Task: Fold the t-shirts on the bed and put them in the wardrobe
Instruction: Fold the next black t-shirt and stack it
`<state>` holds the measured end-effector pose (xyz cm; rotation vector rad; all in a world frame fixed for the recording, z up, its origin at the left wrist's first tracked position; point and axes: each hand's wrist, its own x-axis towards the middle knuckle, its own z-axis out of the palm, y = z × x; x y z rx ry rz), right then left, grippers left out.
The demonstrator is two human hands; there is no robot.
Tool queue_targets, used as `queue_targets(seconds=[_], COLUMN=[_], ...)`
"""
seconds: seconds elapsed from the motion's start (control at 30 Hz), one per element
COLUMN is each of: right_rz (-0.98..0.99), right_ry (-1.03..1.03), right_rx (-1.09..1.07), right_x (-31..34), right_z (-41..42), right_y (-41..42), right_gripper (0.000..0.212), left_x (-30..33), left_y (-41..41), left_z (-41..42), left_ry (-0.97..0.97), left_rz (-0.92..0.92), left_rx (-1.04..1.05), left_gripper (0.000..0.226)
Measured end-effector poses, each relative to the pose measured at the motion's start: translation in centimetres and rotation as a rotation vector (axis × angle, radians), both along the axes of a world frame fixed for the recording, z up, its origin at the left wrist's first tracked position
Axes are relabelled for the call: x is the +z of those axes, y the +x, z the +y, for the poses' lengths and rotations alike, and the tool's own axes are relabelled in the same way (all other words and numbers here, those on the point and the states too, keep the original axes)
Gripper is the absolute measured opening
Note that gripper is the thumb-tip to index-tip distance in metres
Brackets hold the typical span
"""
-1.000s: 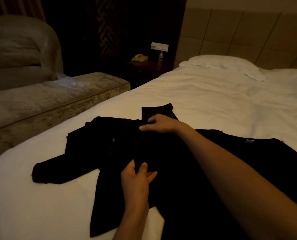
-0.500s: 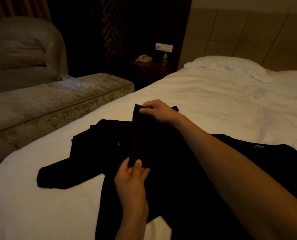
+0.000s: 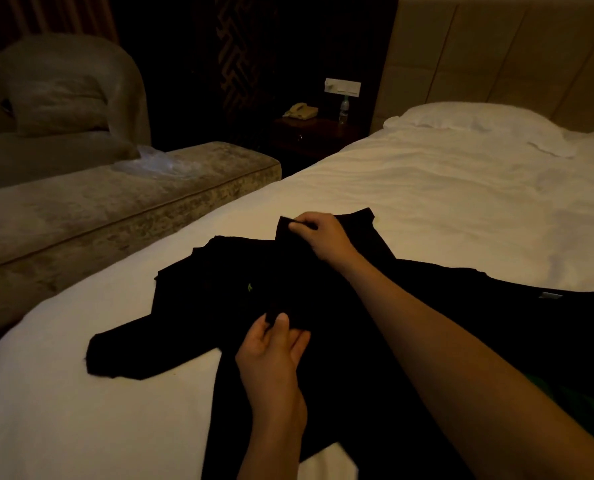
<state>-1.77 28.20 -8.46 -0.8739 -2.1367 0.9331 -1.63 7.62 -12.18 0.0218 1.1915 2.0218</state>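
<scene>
Black t-shirts (image 3: 198, 306) lie spread on the white bed (image 3: 427, 202), overlapping so their edges are hard to separate in the dim light. One has a small green mark near its chest. A sleeve sticks out to the left. My left hand (image 3: 275, 344) pinches the near end of a black fabric strip between thumb and fingers. My right hand (image 3: 323, 237) pinches its far end, lifted slightly above the shirt. Another black shirt (image 3: 496, 323) with a neck label lies to the right under my right arm.
A grey upholstered bench (image 3: 98, 209) with a clear plastic bag (image 3: 157, 161) runs along the bed's left side, with an armchair (image 3: 63, 98) behind it. A dark nightstand (image 3: 316, 133) holds a telephone and a bottle. A white pillow (image 3: 479, 123) lies at the headboard.
Both hands went from resting flat on the shirt to pinching a fabric strip and raising it. Since half a second ago it has lowered a little, held stretched between them.
</scene>
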Motion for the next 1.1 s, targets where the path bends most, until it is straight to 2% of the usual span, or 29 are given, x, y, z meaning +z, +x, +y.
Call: queue_targets(seconds=[0.1, 0.2, 0.33, 0.53, 0.7, 0.8, 0.87, 0.93, 1.03, 1.1], right_rz=[0.174, 0.289, 0.396, 0.472, 0.451, 0.415, 0.338, 0.253, 0.172, 0.058], right_ry=[-0.037, -0.036, -0.020, -0.104, -0.160, -0.206, -0.230, -0.241, -0.232, -0.208], right_rx=[-0.066, -0.111, -0.173, -0.294, -0.344, -0.391, -0.429, -0.462, -0.482, -0.460], right_x=[1.7, 3.5, 5.5, 6.4, 4.8, 3.4, 2.3, 1.4, 1.2, 1.1], right_z=[-0.4, -1.3, -2.6, -4.8, -7.0, -8.0, -8.3, -8.3, -7.9, -7.2], right_y=[1.7, 4.3, 9.4, 20.2, 29.0, 33.2, 35.2, 36.5, 37.0, 36.1], right_gripper=[0.011, 0.013, 0.023, 0.024, 0.027, 0.032, 0.034, 0.034, 0.029, 0.019], left_x=[0.8, 1.8, 3.1, 5.0, 4.2, 3.4, 3.2, 3.1, 2.3, 1.2], left_y=[0.7, 1.6, 4.0, 10.1, 14.8, 15.4, 15.4, 15.2, 14.4, 14.1], left_z=[0.0, 0.2, 0.4, -1.0, -1.4, -1.6, -1.9, -2.0, -1.3, -0.9], left_ry=[0.018, 0.028, 0.084, 0.167, 0.183, 0.082, -0.055, -0.154, -0.232, -0.363], left_rz=[0.058, 0.122, 0.268, 0.545, 0.927, 1.254, 1.451, 1.531, 1.545, 1.665], left_rx=[-0.023, -0.022, -0.096, -0.227, -0.428, -0.592, -0.739, -0.780, -0.765, -0.781], left_gripper=[0.015, 0.021, 0.016, 0.018, 0.019, 0.014, 0.016, 0.025, 0.038, 0.050])
